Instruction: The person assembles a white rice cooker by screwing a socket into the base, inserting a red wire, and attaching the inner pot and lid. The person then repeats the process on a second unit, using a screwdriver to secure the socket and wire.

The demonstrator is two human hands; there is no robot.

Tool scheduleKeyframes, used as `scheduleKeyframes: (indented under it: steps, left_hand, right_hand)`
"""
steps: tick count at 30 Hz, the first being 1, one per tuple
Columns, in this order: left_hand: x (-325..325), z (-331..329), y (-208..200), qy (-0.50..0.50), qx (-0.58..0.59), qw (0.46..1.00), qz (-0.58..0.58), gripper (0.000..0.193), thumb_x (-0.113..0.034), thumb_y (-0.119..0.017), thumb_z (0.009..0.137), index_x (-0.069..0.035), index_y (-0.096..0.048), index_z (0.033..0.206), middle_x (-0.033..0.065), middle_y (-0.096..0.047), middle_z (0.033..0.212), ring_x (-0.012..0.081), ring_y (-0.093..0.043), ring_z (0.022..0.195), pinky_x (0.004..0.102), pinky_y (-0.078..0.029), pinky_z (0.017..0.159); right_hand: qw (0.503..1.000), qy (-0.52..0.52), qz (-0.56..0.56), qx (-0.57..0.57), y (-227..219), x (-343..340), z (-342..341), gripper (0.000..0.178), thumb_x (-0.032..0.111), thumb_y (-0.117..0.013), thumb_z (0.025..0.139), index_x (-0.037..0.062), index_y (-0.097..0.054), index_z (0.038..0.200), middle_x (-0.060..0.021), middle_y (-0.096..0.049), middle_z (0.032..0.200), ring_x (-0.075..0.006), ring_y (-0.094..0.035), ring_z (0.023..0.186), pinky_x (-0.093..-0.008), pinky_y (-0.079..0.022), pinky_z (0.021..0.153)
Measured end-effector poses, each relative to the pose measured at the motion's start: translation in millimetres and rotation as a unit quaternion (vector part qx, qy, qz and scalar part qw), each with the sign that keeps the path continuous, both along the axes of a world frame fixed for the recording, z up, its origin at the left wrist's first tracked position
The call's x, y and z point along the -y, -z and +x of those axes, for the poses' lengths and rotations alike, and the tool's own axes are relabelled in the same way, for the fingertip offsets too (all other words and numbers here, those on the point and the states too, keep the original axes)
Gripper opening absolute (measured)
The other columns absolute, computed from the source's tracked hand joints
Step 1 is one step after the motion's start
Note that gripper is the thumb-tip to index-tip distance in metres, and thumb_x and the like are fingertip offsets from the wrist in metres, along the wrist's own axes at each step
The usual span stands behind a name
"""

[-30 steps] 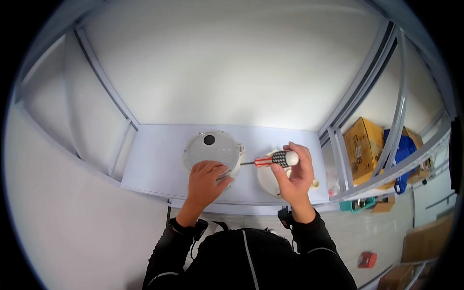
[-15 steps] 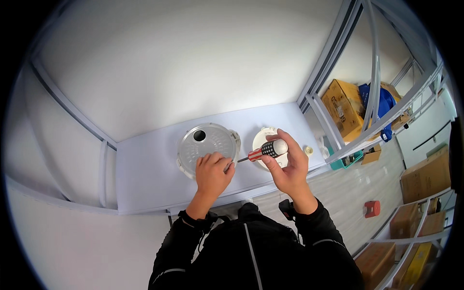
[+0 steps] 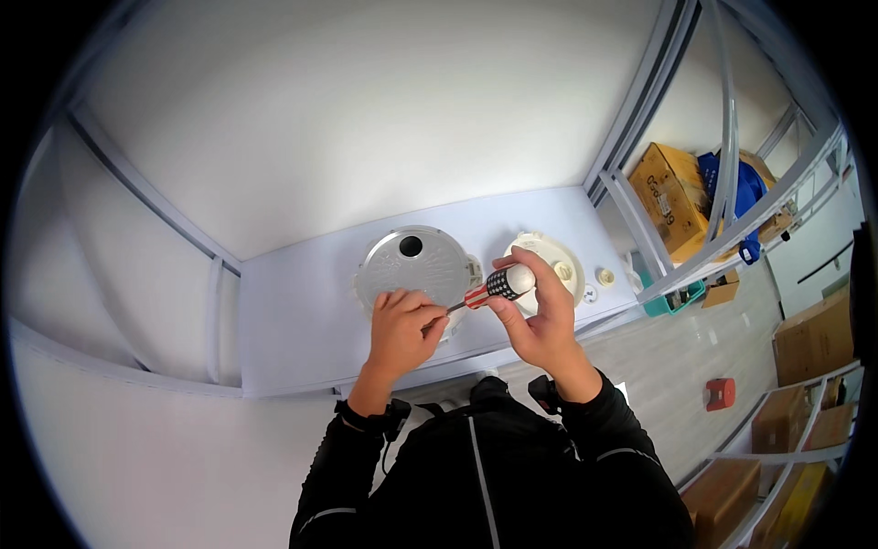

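My right hand (image 3: pixel 547 331) is closed round a screwdriver (image 3: pixel 499 286) with a red-and-white striped, star-patterned dark handle and a white end. Its shaft points left and reaches the fingertips of my left hand (image 3: pixel 398 334). Those fingers are bent and pinched together at the near edge of a round silver metal lid (image 3: pixel 402 274), which has a dark round opening (image 3: pixel 411 246) toward its far side. What the left fingers pinch, beyond the shaft's tip, is hidden. Right of the lid, partly behind my right hand, lies a round cream plastic cover (image 3: pixel 546 249).
A small cream ring-shaped part (image 3: pixel 604 276) lies at the right of the pale table (image 3: pixel 297 329). Metal frame bars (image 3: pixel 636 233) rise at the table's right end. Beyond are a yellow carton (image 3: pixel 672 201), a teal bin (image 3: pixel 675 302) and a red stool (image 3: pixel 720 394) on the floor.
The view has shifted a little, so the table and its parts sit farther right. The screwdriver's tip has come against my left fingertips, where a gap showed before.
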State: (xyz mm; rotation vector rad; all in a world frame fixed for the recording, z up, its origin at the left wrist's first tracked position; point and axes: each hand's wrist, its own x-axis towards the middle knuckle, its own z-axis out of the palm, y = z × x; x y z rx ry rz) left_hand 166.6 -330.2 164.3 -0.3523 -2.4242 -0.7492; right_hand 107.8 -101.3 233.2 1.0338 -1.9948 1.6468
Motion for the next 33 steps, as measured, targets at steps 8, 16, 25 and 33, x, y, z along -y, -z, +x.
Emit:
scheduleKeyframes:
  steps: [8,16,25,33]
  left_hand:
    - [1,4,12,-0.027,0.017,0.999,0.043,0.007,-0.018,-0.087,0.08,-0.016,-0.082,0.085,-0.0064,-0.068,0.087,0.0177,-0.065,0.081,0.0373,-0.043,0.073]
    - [0,1,13,-0.034,0.005,0.998,0.044,0.01,-0.019,-0.089,0.077,-0.017,-0.082,0.083,-0.0075,-0.068,0.084,0.0164,-0.068,0.079,0.0371,-0.045,0.07]
    - [1,0,13,-0.039,0.002,0.998,0.043,0.012,-0.021,-0.091,0.075,-0.017,-0.082,0.083,-0.008,-0.067,0.081,0.0161,-0.068,0.076,0.0363,-0.045,0.069]
    - [1,-2,15,-0.041,0.008,0.998,0.051,0.01,-0.022,-0.091,0.076,-0.019,-0.084,0.081,-0.0088,-0.065,0.08,0.0149,-0.066,0.075,0.0359,-0.044,0.069]
  right_hand:
    - [1.0,-0.013,0.01,-0.01,-4,11,-3,0.06,0.014,-0.085,0.091,-0.0009,-0.058,0.143,-0.016,-0.074,0.121,-0.0273,-0.071,0.1,-0.0375,-0.056,0.09]
    - [1.0,-0.008,0.017,-0.023,-2,12,-7,0.059,0.014,-0.085,0.091,-0.0009,-0.059,0.142,-0.0163,-0.074,0.119,-0.0275,-0.072,0.099,-0.0374,-0.057,0.089]
    - [1.0,-0.005,0.019,-0.024,-3,13,-8,0.059,0.012,-0.085,0.09,-0.0005,-0.059,0.142,-0.016,-0.075,0.118,-0.0279,-0.073,0.099,-0.0374,-0.057,0.088]
    - [0.998,-0.004,0.027,-0.056,-11,18,-11,0.058,0.01,-0.088,0.085,0.0002,-0.063,0.137,-0.0159,-0.075,0.113,-0.0277,-0.073,0.096,-0.0373,-0.058,0.085]
